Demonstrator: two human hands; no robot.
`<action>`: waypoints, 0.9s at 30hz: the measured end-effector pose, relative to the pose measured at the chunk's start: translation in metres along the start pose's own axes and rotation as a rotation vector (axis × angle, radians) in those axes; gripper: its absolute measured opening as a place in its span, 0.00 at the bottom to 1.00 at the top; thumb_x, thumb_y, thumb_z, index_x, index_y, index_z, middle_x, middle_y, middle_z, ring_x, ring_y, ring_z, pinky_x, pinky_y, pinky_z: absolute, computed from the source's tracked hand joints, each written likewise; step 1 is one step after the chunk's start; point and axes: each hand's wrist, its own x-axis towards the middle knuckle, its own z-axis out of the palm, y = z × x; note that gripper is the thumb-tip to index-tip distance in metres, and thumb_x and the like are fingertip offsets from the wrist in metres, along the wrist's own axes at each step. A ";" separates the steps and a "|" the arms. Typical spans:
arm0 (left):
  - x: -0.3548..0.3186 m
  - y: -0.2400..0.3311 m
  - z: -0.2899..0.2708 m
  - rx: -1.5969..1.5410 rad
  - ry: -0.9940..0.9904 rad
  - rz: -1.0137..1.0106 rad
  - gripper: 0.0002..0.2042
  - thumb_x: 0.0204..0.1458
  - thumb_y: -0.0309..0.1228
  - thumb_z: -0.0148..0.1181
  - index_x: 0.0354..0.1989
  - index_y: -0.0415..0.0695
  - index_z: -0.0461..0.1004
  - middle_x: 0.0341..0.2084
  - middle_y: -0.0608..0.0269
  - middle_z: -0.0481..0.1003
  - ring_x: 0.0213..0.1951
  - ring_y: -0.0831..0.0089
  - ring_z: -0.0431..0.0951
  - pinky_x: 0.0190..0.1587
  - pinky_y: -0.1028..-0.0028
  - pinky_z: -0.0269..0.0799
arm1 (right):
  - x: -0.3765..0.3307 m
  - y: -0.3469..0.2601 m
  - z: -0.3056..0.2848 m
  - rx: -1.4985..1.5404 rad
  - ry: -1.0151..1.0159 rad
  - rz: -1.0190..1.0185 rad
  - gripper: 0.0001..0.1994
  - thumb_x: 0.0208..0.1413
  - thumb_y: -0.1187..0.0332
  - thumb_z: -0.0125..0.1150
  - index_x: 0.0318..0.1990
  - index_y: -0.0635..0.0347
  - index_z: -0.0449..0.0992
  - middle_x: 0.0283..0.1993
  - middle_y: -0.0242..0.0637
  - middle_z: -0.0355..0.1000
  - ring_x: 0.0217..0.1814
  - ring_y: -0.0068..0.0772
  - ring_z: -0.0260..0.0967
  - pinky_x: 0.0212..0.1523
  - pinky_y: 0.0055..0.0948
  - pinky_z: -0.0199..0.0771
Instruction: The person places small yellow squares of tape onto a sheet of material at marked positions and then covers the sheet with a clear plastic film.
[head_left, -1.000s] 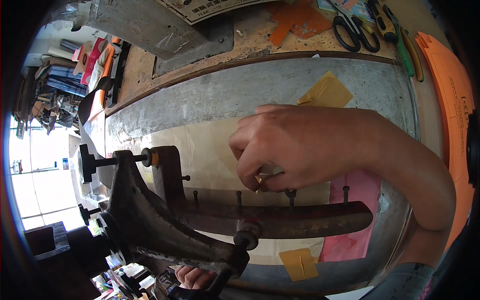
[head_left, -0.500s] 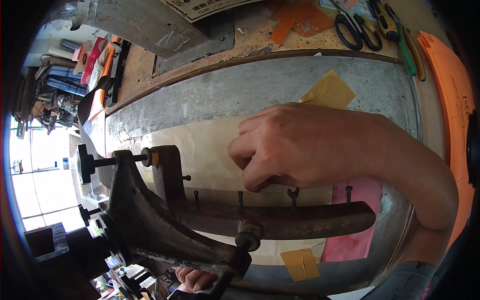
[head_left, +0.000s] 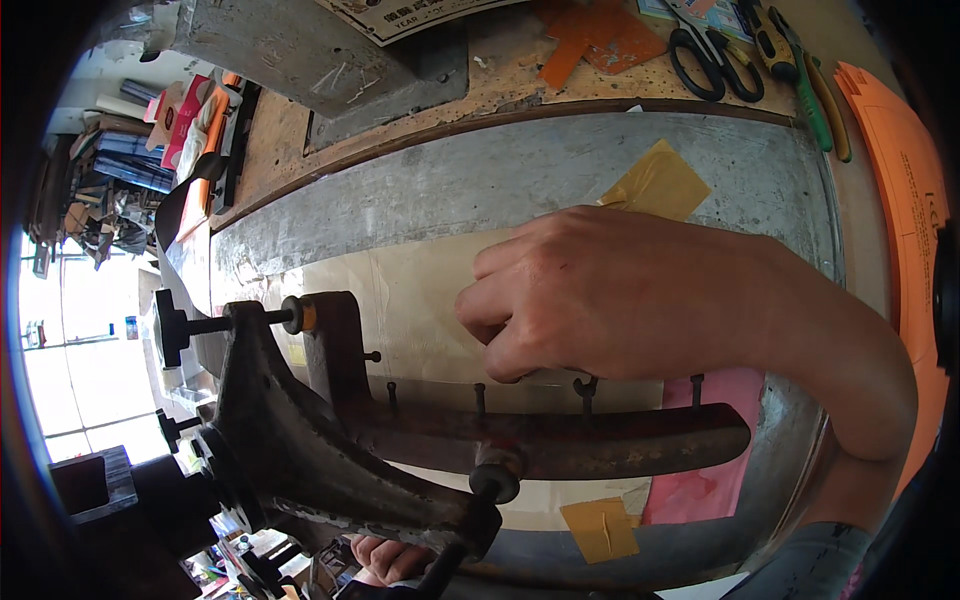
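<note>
My right hand point(head_left: 560, 295) is closed above a flat metal bed, its fingers curled downward. The fingertips, and anything they hold, are hidden beneath it. Just nearer to me lies a dark metal bar point(head_left: 620, 440) with several small screws along its far side. The bar is joined to a heavy, worn metal bracket point(head_left: 330, 425) with black screw knobs point(head_left: 172, 328). Under my right hand is a beige sheet point(head_left: 420, 300) on the bed, beside a pink sheet point(head_left: 700, 490). My left hand point(head_left: 392, 558) shows only partly below the bracket, fingers bent; what it grips is hidden.
Yellow tape pieces point(head_left: 665, 180) stick to the grey metal bed point(head_left: 400, 190). On a wooden board point(head_left: 500, 85) beyond lie scissors point(head_left: 705, 70), pliers point(head_left: 815, 105) and orange scraps point(head_left: 605, 45). A metal post point(head_left: 300, 55) rises at the far left; orange sheets point(head_left: 905, 200) lie at right.
My right hand has rolled slightly and its near side has dropped a little toward the bar's screws. The bar, bracket and left hand look the same.
</note>
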 end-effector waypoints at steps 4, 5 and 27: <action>0.007 0.007 -0.003 0.008 -0.032 0.037 0.18 0.60 0.48 0.70 0.48 0.49 0.77 0.48 0.55 0.77 0.50 0.62 0.75 0.57 0.60 0.69 | 0.000 -0.001 -0.003 0.014 -0.006 -0.003 0.04 0.51 0.72 0.63 0.29 0.61 0.82 0.34 0.33 0.73 0.43 0.36 0.77 0.45 0.39 0.84; -0.008 0.004 0.000 0.004 -0.014 -0.056 0.18 0.60 0.48 0.70 0.48 0.49 0.78 0.48 0.55 0.78 0.49 0.62 0.75 0.57 0.60 0.69 | 0.001 -0.002 -0.003 0.006 -0.009 -0.003 0.04 0.51 0.72 0.63 0.29 0.61 0.82 0.34 0.33 0.73 0.42 0.36 0.77 0.45 0.39 0.84; 0.039 0.011 0.011 0.037 0.174 0.107 0.13 0.46 0.52 0.66 0.33 0.60 0.80 0.33 0.69 0.72 0.35 0.66 0.72 0.43 0.61 0.66 | 0.000 -0.002 -0.004 0.048 -0.004 0.024 0.02 0.49 0.76 0.64 0.27 0.64 0.80 0.34 0.35 0.72 0.42 0.37 0.77 0.45 0.40 0.84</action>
